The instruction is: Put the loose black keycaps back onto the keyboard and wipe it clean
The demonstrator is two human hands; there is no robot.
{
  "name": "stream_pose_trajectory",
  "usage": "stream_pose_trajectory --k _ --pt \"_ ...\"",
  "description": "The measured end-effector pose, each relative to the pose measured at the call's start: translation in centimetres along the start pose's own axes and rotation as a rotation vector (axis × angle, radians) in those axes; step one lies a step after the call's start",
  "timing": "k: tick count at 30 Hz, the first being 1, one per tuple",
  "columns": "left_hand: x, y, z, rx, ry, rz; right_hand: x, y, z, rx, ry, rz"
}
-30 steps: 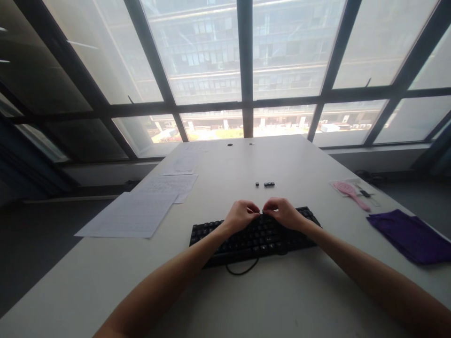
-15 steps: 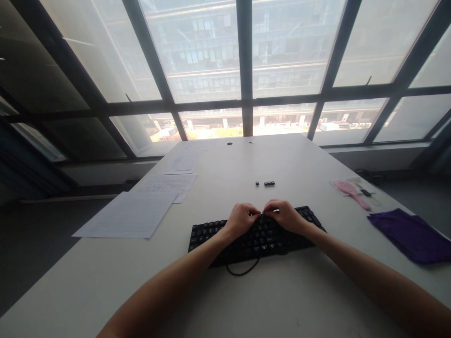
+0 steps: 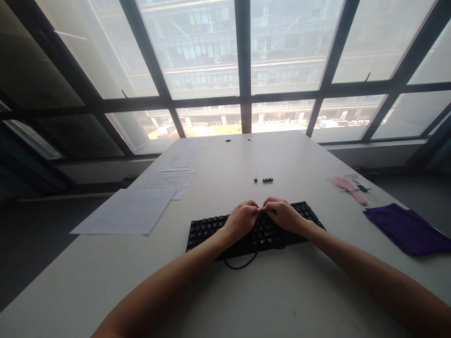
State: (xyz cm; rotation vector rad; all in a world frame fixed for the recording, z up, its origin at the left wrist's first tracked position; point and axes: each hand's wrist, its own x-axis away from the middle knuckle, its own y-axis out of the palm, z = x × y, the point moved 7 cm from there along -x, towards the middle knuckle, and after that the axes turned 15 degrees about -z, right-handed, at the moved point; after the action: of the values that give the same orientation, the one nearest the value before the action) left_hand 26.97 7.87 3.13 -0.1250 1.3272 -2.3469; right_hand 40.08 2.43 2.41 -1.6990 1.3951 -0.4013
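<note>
A black keyboard lies slightly askew on the white table, its cable curling out at the near side. Over the keyboard's far edge, my left hand and my right hand meet fingertip to fingertip. Both are closed in a pinch at one small dark piece, which looks like a keycap. The fingers hide most of it, and I cannot tell whether it sits on the board or above it. Beyond the keyboard lie a single loose keycap and a short row of loose keycaps.
Printed paper sheets overlap along the table's left side. To the right are a pink hairbrush on clear plastic, a small black item and a folded purple cloth. Windows stand past the table's far edge.
The view has shifted slightly, moving everything a little up in the picture. Both hands keep their pinch at the same spot, with only a small shift of the fingers.
</note>
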Motion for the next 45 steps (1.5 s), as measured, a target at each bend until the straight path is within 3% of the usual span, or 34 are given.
stream_pose_trajectory --k 8,20,26,37,45 --pt "-0.2 0.0 -0.2 0.023 -0.006 0.019 -0.3 0.1 -0.1 -0.026 -0.042 0.010" --pt "0.0 0.1 -0.3 0.013 -0.004 0.006 -0.5 0.2 -0.5 0.033 -0.075 -0.083" --pt "0.3 0.2 0.5 -0.136 -0.017 -0.064 -0.2 0.0 -1.8 0.263 -0.040 -0.073" --pt "0.9 0.4 2.4 -0.358 0.009 -0.124 0.4 0.5 -3.3 0.409 -0.068 -0.075" --pt "0.9 0.8 2.0 -0.305 -0.022 -0.111 0.0 0.7 -3.1 0.397 -0.057 -0.079"
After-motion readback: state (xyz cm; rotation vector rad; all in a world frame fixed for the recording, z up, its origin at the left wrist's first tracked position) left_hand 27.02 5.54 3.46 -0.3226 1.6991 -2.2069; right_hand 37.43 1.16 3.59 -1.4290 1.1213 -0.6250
